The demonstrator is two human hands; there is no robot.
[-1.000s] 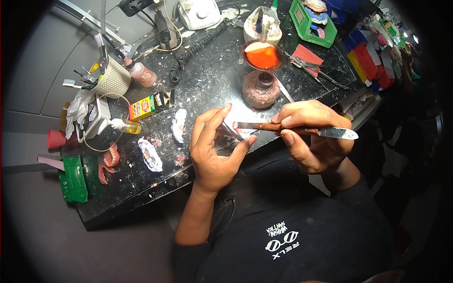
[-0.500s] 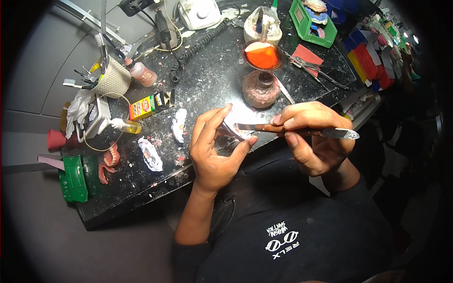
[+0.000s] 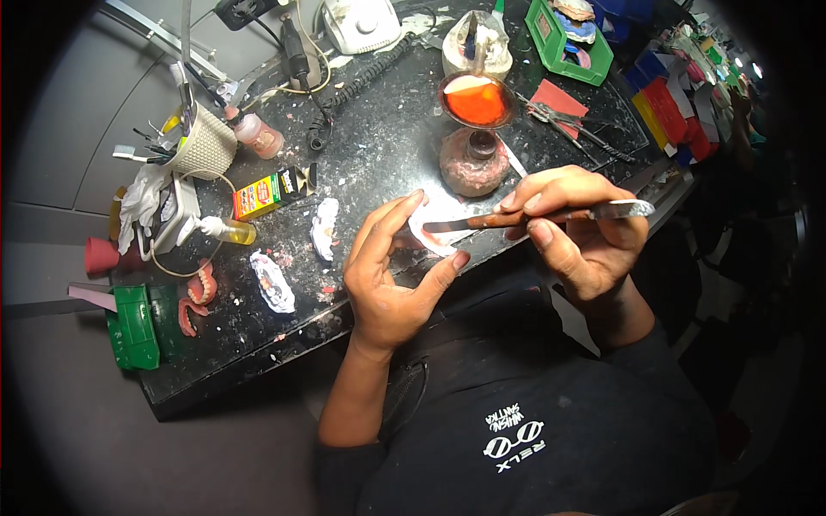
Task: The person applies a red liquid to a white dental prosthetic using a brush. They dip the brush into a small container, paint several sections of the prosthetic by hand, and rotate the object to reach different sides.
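My left hand [image 3: 387, 284] grips a curved, pale piece [image 3: 428, 234] with pink on it between thumb and fingertips. My right hand [image 3: 594, 241] is closed around a wooden-handled metal spatula [image 3: 559, 215], held roughly level, with its narrow end against the pink part of that piece. Just beyond my hands stand a round, pink-smeared burner [image 3: 471, 168] and a metal dish [image 3: 477, 101] of orange-red material. Left of my left hand, two white crumpled-looking pieces [image 3: 274, 284] lie on the black bench [image 3: 370, 146].
Pink dentures [image 3: 200, 284], a green bin [image 3: 131, 331], a coloured box [image 3: 262, 196], a tool cup [image 3: 198, 146] and a bottle [image 3: 237, 230] line the left. Metal tools [image 3: 585, 129] and a green tray [image 3: 589, 69] sit at right; another person [image 3: 750, 129] is beyond.
My right hand and the spatula have shifted slightly upward. The piece in my left hand has tilted, so more of its pale and pink surface shows.
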